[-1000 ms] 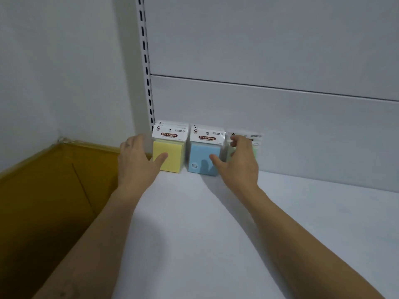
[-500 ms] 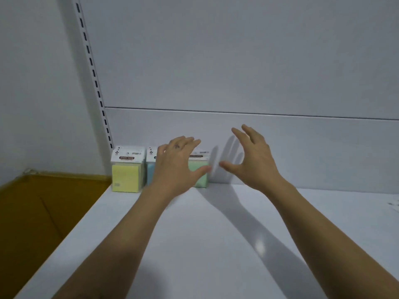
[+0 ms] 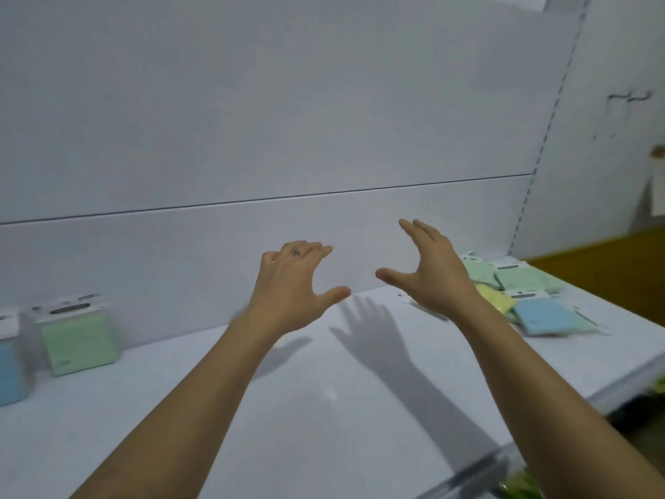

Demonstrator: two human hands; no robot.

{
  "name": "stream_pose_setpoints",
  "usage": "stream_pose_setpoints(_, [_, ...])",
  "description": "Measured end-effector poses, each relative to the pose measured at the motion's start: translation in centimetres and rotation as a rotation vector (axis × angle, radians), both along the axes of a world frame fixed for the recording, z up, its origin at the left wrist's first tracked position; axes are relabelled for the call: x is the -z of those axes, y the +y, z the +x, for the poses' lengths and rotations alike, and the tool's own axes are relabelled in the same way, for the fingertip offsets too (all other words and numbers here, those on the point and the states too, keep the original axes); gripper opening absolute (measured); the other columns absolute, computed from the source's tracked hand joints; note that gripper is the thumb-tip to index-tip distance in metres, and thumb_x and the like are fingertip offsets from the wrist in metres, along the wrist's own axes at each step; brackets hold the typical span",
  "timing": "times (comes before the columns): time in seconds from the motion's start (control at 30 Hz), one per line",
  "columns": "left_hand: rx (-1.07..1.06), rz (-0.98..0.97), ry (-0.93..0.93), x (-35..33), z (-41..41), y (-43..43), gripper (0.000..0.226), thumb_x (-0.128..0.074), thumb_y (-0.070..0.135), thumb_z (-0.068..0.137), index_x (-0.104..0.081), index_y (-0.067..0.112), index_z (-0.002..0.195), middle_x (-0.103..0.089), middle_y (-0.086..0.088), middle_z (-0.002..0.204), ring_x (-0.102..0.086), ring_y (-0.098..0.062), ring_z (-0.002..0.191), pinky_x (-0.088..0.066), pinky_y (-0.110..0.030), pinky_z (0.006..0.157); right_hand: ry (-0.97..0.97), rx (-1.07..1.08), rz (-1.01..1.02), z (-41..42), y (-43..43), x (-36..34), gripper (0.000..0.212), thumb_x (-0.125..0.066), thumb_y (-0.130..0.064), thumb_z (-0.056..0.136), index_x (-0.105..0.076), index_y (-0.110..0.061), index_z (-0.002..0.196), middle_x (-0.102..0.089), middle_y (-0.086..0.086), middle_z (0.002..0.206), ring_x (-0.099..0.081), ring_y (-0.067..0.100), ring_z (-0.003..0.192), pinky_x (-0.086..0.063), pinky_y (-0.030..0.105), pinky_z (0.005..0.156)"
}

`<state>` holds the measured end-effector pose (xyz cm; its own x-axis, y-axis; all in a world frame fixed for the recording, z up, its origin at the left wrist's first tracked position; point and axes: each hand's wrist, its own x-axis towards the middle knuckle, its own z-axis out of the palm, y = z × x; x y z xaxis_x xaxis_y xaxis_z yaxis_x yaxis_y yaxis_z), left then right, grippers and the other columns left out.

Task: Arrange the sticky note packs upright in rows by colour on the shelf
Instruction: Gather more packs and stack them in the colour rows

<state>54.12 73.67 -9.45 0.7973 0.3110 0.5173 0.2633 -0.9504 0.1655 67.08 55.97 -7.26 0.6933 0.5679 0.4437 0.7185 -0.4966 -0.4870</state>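
A green sticky note pack (image 3: 81, 342) stands upright against the back panel at the far left of the white shelf (image 3: 306, 408). A blue pack (image 3: 10, 372) stands beside it, cut off by the frame edge. At the right end of the shelf lies a loose pile of flat packs (image 3: 521, 293): green ones at the back, a yellow pack (image 3: 494, 298) and a blue pack (image 3: 543, 316) nearer me. My left hand (image 3: 293, 286) and my right hand (image 3: 430, 270) hover above the middle of the shelf, fingers spread, holding nothing. My right hand is just left of the pile.
A white back panel (image 3: 288, 120) with a slotted upright (image 3: 539, 145) at the right closes the shelf behind. A brown surface (image 3: 604, 275) lies beyond the shelf's right end. The shelf's front edge (image 3: 503, 459) runs diagonally at the lower right.
The view has swung right, from the upright packs at the left end toward the pile at the right. Both hands have left the upright packs and moved right, open.
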Motion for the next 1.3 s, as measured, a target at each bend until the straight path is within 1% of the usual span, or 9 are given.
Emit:
stream_pose_setpoints(0.17, [0.1,-0.006,0.041,1.0,6.8,-5.5,0.07,-0.051,0.067,0.081,-0.035,0.034,0.142,-0.037,0.01,0.148,-0.023,-0.01,0.139,-0.018,-0.037,0.109,0.011,0.146,-0.018,5.1,-7.6,0.5,0.086,-0.071,-0.05,0.077,-0.028,-0.026,0.148,-0.026,0.0,0.155,-0.021,0.019,0.143,-0.023,0.038,0.115])
stream_pose_setpoints(0.4, [0.137,-0.051,0.12,3.2,13.9,-11.3,0.071,-0.053,0.066,0.081,-0.035,0.034,0.142,-0.038,0.008,0.148,-0.024,-0.013,0.138,-0.022,-0.039,0.106,0.074,0.327,-0.043,11.1,-14.8,2.9,0.081,-0.069,-0.051,0.078,-0.034,-0.023,0.145,-0.034,0.002,0.151,-0.028,0.022,0.139,-0.028,0.043,0.112])
stream_pose_setpoints(0.5, [0.117,-0.076,0.168,4.7,15.8,-12.9,0.069,-0.053,0.064,0.081,-0.036,0.034,0.14,-0.041,0.007,0.145,-0.028,-0.017,0.136,-0.025,-0.04,0.103,0.131,0.397,-0.058,13.1,-16.1,4.7,0.078,-0.068,-0.051,0.079,-0.036,-0.022,0.143,-0.037,0.003,0.149,-0.033,0.025,0.136,-0.032,0.044,0.109])
stream_pose_setpoints(0.63, [0.072,-0.127,0.225,6.7,17.5,-13.9,0.07,-0.053,0.064,0.08,-0.037,0.032,0.14,-0.04,0.002,0.146,-0.03,-0.02,0.135,-0.027,-0.041,0.101,0.188,0.522,-0.171,14.3,-16.6,7.2,0.077,-0.063,-0.057,0.08,-0.035,-0.022,0.143,-0.039,0.007,0.146,-0.035,0.03,0.132,-0.032,0.044,0.104])
stream_pose_setpoints(0.8, [0.031,-0.093,0.228,8.8,18.5,-14.2,0.065,-0.044,0.064,0.085,-0.036,0.033,0.141,-0.04,-0.003,0.146,-0.031,-0.023,0.134,-0.028,-0.042,0.101,0.087,0.677,-0.245,14.9,-16.7,9.2,0.075,-0.056,-0.065,0.079,-0.042,-0.022,0.139,-0.046,0.008,0.14,-0.04,0.029,0.126,-0.032,0.042,0.099])
stream_pose_setpoints(0.93, [-0.017,-0.135,0.262,10.0,19.4,-13.8,0.068,-0.041,0.067,0.085,-0.034,0.03,0.142,-0.038,-0.005,0.148,-0.033,-0.026,0.132,-0.03,-0.042,0.101,0.112,0.711,-0.269,15.5,-16.6,9.9,0.081,-0.052,-0.073,0.075,-0.043,-0.02,0.136,-0.051,0.008,0.13,-0.042,0.029,0.119,-0.035,0.04,0.094])
stream_pose_setpoints(1.0, [-0.029,-0.128,0.261,10.5,19.4,-13.4,0.066,-0.04,0.067,0.086,-0.036,0.032,0.141,-0.037,-0.008,0.148,-0.035,-0.027,0.131,-0.03,-0.041,0.101,0.147,0.713,-0.233,15.5,-16.6,11.0,0.082,-0.05,-0.074,0.074,-0.042,-0.019,0.135,-0.053,0.008,0.128,-0.042,0.029,0.116,-0.036,0.04,0.09])
stream_pose_setpoints(1.13, [-0.035,-0.145,0.215,10.9,19.3,-12.0,0.056,-0.04,0.064,0.088,-0.045,0.035,0.135,-0.046,-0.005,0.142,-0.042,-0.026,0.127,-0.03,-0.04,0.099,0.131,0.742,-0.141,15.6,-16.8,12.6,0.083,-0.052,-0.074,0.072,-0.046,-0.016,0.131,-0.054,0.008,0.127,-0.041,0.03,0.115,-0.039,0.041,0.088])
stream_pose_setpoints(1.3, [-0.044,-0.174,0.236,10.9,19.2,-11.8,0.06,-0.044,0.069,0.083,-0.048,0.033,0.131,-0.051,-0.001,0.136,-0.044,-0.024,0.123,-0.03,-0.042,0.098,0.161,0.707,-0.047,15.8,-16.9,12.6,0.08,-0.06,-0.069,0.071,-0.051,-0.014,0.128,-0.053,0.009,0.124,-0.041,0.028,0.116,-0.038,0.039,0.09])
